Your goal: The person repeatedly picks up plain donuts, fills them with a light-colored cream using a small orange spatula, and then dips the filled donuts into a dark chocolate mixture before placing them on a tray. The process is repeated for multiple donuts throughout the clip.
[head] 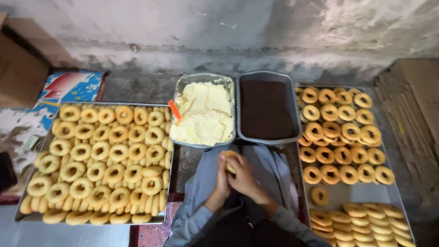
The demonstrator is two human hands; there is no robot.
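Between the two baking trays, just in front of the person's lap, both hands hold one ring-shaped biscuit [229, 161]. The left hand [222, 176] closes its fingers against the near side of the biscuit, and the right hand [242, 176] wraps over it from the other side, fingers curled together on its edge; the underside of the biscuit is hidden. Judged by its pale golden, dry crust, the biscuit is light, stiff and brittle, so it likely snaps or crumbles under a hard pinch. The safest hold is on the outer rim, with pressure spread across several fingertips rather than across the thin ring wall or through the centre hole. The surface looks matte and floury, not slippery. Directly ahead of the hands sits a metal tub of pale yellow cream [204, 113] with an orange spatula [174, 110] standing in it; the cream looks soft and sticky, and fingers smeared with it would lose grip. Beside it stands a tub of dark brown filling [266, 110]. To the left, a large tray [55, 132] carries closely packed plain rings. To the right, a second tray [352, 192] holds more rings, with a row of stacked pieces [366, 222] at its near end.
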